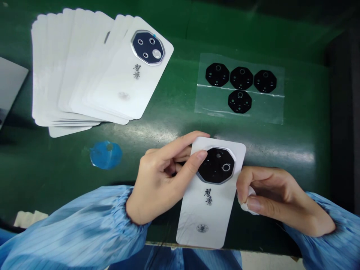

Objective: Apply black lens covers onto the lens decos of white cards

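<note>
A white phone back cover with a black octagonal camera panel in a silver rim lies near the table's front edge. My left hand grips the cover's upper left side, its thumb resting on the edge of the camera panel. Dark characters and a small round emblem mark the cover below the panel. Beside the cover's right edge, my right hand is closed in a pinch on a small white wad, perhaps cloth or tissue; most of it is hidden by the fingers.
A fanned stack of white phone back covers fills the back left. Several black octagonal pieces lie on a clear film sheet at the back right. A blue film piece lies on the green table, left of my left hand.
</note>
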Available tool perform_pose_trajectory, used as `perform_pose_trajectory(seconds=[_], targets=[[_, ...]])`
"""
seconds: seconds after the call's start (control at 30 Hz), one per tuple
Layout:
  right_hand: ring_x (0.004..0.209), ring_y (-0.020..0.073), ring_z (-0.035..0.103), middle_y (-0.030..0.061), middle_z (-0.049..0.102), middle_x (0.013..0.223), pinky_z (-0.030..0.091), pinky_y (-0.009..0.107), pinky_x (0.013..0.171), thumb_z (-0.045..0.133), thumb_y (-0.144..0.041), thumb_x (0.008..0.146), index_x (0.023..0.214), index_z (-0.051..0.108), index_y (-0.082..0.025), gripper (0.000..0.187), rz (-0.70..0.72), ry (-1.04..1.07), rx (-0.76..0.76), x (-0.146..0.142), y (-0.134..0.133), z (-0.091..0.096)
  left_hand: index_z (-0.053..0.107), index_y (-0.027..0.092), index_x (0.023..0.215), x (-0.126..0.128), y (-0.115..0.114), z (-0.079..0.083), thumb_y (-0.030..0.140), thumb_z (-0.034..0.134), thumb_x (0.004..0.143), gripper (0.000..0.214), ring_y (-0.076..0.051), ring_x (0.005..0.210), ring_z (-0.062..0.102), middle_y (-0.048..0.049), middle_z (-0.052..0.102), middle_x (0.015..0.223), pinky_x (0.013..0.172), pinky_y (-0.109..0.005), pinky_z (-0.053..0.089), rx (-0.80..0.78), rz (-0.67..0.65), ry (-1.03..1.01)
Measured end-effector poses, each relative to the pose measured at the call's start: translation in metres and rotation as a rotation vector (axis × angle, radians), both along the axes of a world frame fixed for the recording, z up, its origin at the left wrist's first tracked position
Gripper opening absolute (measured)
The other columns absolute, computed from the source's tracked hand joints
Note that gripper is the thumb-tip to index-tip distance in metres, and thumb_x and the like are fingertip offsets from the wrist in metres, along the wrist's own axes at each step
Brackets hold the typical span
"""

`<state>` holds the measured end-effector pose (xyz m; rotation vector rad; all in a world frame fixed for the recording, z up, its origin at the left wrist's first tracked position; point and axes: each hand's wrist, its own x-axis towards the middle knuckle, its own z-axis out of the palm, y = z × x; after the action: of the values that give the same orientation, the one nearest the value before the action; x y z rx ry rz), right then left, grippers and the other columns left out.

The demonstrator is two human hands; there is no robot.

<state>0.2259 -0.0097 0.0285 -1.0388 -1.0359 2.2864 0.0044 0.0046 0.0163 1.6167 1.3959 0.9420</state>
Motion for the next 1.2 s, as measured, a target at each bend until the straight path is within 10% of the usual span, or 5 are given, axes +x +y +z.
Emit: perform_pose_trajectory(seconds=[0.6,0.8,0.97,1.2], targets=[[0.063,0.0095,0.053,0.0000,0.060,0.071,0.045,0.020,0.060,0.064,-0.026,0.090,0.084,0.066,-0.020,0.009,-0.057,-0.080,0.011,-0.001,0.001,0.001,0.066,0.019,0.106,-0.001,0.003,-0.002,0.022,0.053,0.092,0.019,-0.005,0.048,0.040,0.0046,0.059,0.057,0.041,-0.014,0.033,-0.154,-0.033,-0.099],[0.121,0.0273,0.053,0.0064,0.064,0.123,0.046,0.039,0.100,0.065,-0.031,0.087,0.080,0.069,-0.022,0.012,-0.535,-0.435,0.246,0.019,0.012,0.010,0.058,0.016,0.115,0.004,0.003,-0.007,0.024,0.050,0.093,0.024,-0.008,0.060,0.056,0.0012,0.063,0.067,0.050,-0.015,0.044,-0.286,-0.100,-0.224],[0.114,0.0255,0.058,0.0060,0.063,0.124,0.051,0.037,0.091,0.063,-0.024,0.086,0.083,0.068,-0.022,0.006,-0.929,-0.442,0.449,0.038,0.014,0.023,0.045,0.020,0.129,0.046,0.003,-0.022,0.021,0.047,0.091,0.038,-0.011,0.074,0.065,-0.0062,0.063,0.106,0.057,-0.019,0.051,-0.298,-0.258,-0.280],[0.097,0.0191,0.062,0.0062,0.065,0.119,0.051,0.034,0.083,0.070,-0.024,0.080,0.082,0.067,-0.020,0.006,-1.130,-0.357,0.582,0.045,0.011,0.018,0.040,0.014,0.129,0.143,0.021,-0.040,0.012,0.043,0.086,0.043,-0.019,0.091,0.064,-0.0114,0.064,0.108,0.078,-0.030,0.055,0.139,-0.353,0.024]])
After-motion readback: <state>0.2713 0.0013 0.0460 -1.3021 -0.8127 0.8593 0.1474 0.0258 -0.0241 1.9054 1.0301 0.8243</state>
